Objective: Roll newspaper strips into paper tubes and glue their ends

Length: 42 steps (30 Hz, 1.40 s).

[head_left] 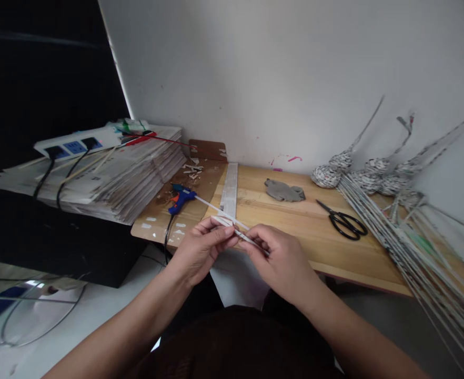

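Over the front edge of the wooden table, my left hand (pixel 212 241) pinches a thin white rolled-paper strip (pixel 243 236) between thumb and fingers. My right hand (pixel 276 255) is closed round the lower right end of the same strip, close to the left. Just beyond my left hand lies a blue glue gun (pixel 182 198) on a brown board, with a white glue stick (pixel 216 208) reaching out of its back toward my hands. A long pale flat strip (pixel 229 188) lies on the table behind the hands. My fingers partly cover the paper strip.
Left stands a tall paper stack (pixel 153 171) with a white power strip (pixel 78 143) and plugged cords on top. Black-handled scissors (pixel 344 222) and a grey cloth (pixel 284 190) lie on the table. At right are woven paper balls (pixel 326 176) and long rolled-paper sticks (pixel 390 239).
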### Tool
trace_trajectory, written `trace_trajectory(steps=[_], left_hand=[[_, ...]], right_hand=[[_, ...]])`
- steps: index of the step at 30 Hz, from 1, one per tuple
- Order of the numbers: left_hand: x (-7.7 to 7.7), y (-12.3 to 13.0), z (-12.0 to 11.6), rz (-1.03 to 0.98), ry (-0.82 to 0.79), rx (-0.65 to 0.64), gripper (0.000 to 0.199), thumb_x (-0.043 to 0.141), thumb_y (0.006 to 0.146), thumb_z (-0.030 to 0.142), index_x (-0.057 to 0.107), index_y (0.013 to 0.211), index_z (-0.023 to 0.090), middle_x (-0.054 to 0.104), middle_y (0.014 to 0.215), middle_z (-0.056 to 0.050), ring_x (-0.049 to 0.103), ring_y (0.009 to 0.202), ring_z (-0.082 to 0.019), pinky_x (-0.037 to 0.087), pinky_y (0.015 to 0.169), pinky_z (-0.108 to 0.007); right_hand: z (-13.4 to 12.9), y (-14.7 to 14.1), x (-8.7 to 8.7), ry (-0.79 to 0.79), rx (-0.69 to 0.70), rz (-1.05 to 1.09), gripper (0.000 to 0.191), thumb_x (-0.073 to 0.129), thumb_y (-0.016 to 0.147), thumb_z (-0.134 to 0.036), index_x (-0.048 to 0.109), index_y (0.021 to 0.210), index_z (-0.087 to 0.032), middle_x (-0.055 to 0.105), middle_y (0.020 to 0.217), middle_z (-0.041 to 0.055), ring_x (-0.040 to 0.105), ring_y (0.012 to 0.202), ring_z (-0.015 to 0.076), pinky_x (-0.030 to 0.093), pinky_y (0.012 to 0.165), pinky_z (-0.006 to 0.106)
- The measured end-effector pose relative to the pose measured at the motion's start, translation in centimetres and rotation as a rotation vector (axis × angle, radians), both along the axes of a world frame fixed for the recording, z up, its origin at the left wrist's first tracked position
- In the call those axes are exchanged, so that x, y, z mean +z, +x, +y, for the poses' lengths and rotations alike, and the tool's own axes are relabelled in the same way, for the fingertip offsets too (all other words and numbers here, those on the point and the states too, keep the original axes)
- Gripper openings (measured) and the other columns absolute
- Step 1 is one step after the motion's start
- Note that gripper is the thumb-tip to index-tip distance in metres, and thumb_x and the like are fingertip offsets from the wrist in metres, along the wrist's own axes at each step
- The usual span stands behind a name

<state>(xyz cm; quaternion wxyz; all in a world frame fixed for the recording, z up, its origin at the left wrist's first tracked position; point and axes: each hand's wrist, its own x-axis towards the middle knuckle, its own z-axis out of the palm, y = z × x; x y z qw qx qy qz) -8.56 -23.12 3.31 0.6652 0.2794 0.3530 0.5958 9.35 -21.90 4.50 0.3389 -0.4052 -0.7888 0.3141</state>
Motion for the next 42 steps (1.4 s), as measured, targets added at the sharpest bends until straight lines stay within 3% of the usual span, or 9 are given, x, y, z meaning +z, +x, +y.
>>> trace_trajectory(steps=[3,8,16,23,27,32,34,36,42], left_hand=[[-0.2,-0.1,0.0,0.004,0.013,0.001,0.009,0.078,0.071,0.009,0.071,0.075,0.013,0.071,0.080,-0.001,0.068,0.075,-0.009,0.057,0.073,-0.017],[-0.6,-0.3,0.1,0.037,0.029,-0.003,0.011,0.079,0.070,0.011,0.073,0.079,0.014,0.070,0.080,-0.001,0.068,0.075,-0.010,0.057,0.073,-0.019],[-0.7,-0.6,0.2,0.098,0.007,-0.079,0.011,0.081,0.068,0.015,0.073,0.076,0.015,0.069,0.074,-0.001,0.066,0.068,-0.009,0.056,0.068,-0.020],[-1.4,-0.5,0.4,0.091,-0.018,-0.171,0.017,0.084,0.066,0.020,0.076,0.079,0.014,0.072,0.080,-0.005,0.066,0.070,-0.011,0.052,0.059,-0.019],[-1.8,-0.1,0.6,0.075,-0.040,-0.161,0.020,0.084,0.066,0.022,0.077,0.083,0.015,0.071,0.078,-0.004,0.065,0.068,-0.011,0.051,0.058,-0.019],[-2.0,0.1,0.7,0.085,-0.033,-0.096,0.019,0.085,0.063,0.022,0.076,0.076,0.013,0.070,0.075,-0.003,0.063,0.065,-0.009,0.050,0.060,-0.019],[-1.9,0.1,0.7,0.095,-0.037,-0.094,0.019,0.086,0.061,0.022,0.075,0.072,0.013,0.069,0.074,-0.003,0.062,0.063,-0.009,0.050,0.060,-0.018],[-1.9,0.3,0.6,0.102,-0.047,-0.110,0.019,0.087,0.060,0.022,0.074,0.071,0.013,0.069,0.073,-0.003,0.061,0.062,-0.008,0.051,0.060,-0.018],[-2.0,1.2,0.2,0.123,-0.046,-0.174,0.018,0.084,0.065,0.023,0.075,0.077,0.013,0.068,0.071,-0.003,0.062,0.063,-0.009,0.050,0.060,-0.018]], right_hand=[[-0.3,-0.1,-0.4,0.225,-0.020,-0.116,0.016,0.050,0.095,-0.027,0.063,0.090,-0.019,0.065,0.083,0.0033,0.058,0.076,0.0145,0.041,0.071,0.028],[0.0,0.1,0.2,0.091,0.058,-0.091,0.024,0.048,0.096,-0.029,0.065,0.083,-0.019,0.063,0.074,-0.0001,0.056,0.069,0.0113,0.040,0.066,0.026],[1.8,0.8,-0.4,-0.948,0.302,0.298,0.033,0.056,0.089,-0.047,0.061,0.078,-0.016,0.043,0.048,-0.0076,0.039,0.035,0.0056,0.025,0.032,0.018],[1.9,0.8,-3.0,-1.329,0.512,0.613,0.028,0.058,0.087,-0.041,0.055,0.074,-0.017,0.039,0.047,-0.0087,0.038,0.032,0.0054,0.022,0.029,0.016],[1.2,0.6,-3.3,-1.190,0.416,0.564,0.036,0.053,0.089,-0.051,0.056,0.077,-0.017,0.043,0.049,-0.0073,0.041,0.035,0.0062,0.026,0.032,0.017],[-0.2,0.8,-2.2,-0.449,0.127,0.231,0.029,0.056,0.091,-0.045,0.065,0.085,-0.018,0.057,0.065,-0.0019,0.052,0.055,0.0074,0.040,0.052,0.021],[-0.6,1.0,-2.0,-0.339,0.101,0.173,0.030,0.053,0.093,-0.043,0.066,0.084,-0.018,0.056,0.064,-0.0017,0.051,0.056,0.0073,0.040,0.056,0.022],[-0.6,1.3,-2.2,-0.477,0.145,0.224,0.034,0.051,0.094,-0.046,0.064,0.083,-0.017,0.053,0.059,-0.0031,0.048,0.050,0.0066,0.038,0.051,0.021],[-0.1,2.1,-4.6,-1.223,0.490,0.650,0.036,0.057,0.087,-0.052,0.051,0.076,-0.019,0.035,0.044,-0.0106,0.035,0.033,0.0058,0.026,0.035,0.018]])
